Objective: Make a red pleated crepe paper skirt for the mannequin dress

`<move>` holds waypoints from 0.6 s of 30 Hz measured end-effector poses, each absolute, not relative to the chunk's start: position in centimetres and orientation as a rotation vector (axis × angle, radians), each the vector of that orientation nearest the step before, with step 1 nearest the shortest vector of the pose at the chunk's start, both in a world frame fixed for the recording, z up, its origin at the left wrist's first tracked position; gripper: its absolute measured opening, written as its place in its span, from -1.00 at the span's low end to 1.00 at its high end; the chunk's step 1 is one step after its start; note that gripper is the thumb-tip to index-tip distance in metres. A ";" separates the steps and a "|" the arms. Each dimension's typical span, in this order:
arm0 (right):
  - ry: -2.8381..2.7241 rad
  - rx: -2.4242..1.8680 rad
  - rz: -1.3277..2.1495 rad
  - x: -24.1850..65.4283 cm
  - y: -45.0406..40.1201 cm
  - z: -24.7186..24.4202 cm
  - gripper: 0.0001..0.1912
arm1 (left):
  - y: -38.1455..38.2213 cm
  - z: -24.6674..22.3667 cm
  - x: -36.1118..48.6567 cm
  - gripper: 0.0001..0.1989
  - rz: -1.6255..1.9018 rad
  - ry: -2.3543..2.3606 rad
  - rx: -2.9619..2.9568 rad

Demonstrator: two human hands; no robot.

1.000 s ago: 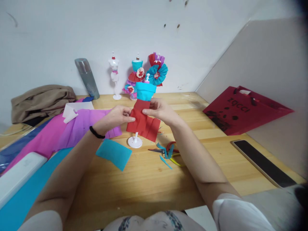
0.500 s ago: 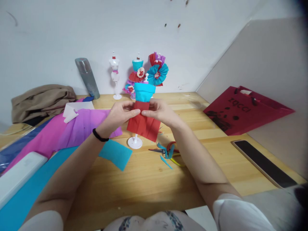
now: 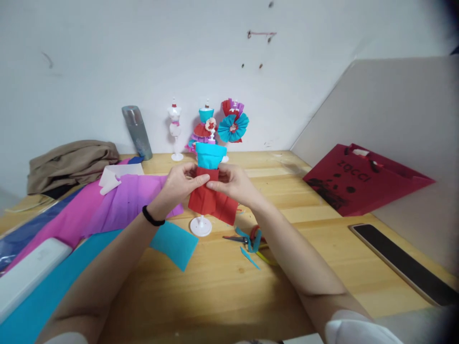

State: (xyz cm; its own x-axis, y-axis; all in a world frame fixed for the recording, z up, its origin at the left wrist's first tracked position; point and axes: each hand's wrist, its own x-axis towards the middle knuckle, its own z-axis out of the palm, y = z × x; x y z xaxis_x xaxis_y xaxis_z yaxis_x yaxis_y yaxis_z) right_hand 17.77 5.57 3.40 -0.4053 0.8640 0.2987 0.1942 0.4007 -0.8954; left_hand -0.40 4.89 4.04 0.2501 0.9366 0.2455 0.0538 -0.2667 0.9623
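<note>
A small white dress form [image 3: 201,226] stands upright on its round base in front of me, its upper part wrapped in turquoise crepe paper [image 3: 211,155]. Red crepe paper [image 3: 205,198] hangs around its lower half like a skirt, with a loose flap spreading to the right. My left hand [image 3: 186,184] grips the red paper at the waist, thumb in front and fingers behind. From the other side my right hand [image 3: 233,182] pinches the same paper, its thumb close to the left thumb. Some fingers are hidden behind the form.
Scissors [image 3: 238,238] lie near my right forearm with turquoise scraps. A turquoise piece [image 3: 175,243] lies left of the base. Decorated dress forms [image 3: 206,115] and a flask [image 3: 138,134] stand by the wall. Purple paper [image 3: 125,203] lies left; a phone [image 3: 398,258] and red bag [image 3: 362,181] lie right.
The whole view has tilted up, so things sit lower in it. The red paper looks drawn closer around the form, with a fold at its front; both hands keep hold of it.
</note>
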 end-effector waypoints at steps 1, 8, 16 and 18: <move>-1.852 -0.898 1.012 17.7 5.5 3.4 -0.71 | 4.9 4.0 -0.4 -0.70 1.160 0.951 1.570; -1.983 -1.184 0.531 16.2 3.5 4.1 -0.79 | 5.4 4.6 -1.9 -0.72 1.053 0.959 1.645; -2.006 -1.076 0.521 15.8 3.4 4.0 -0.76 | 6.5 4.0 -2.9 -0.67 1.016 0.807 1.604; -1.999 -1.025 0.601 16.3 3.6 4.0 -0.73 | 6.8 3.4 -2.9 -0.68 1.028 0.762 1.588</move>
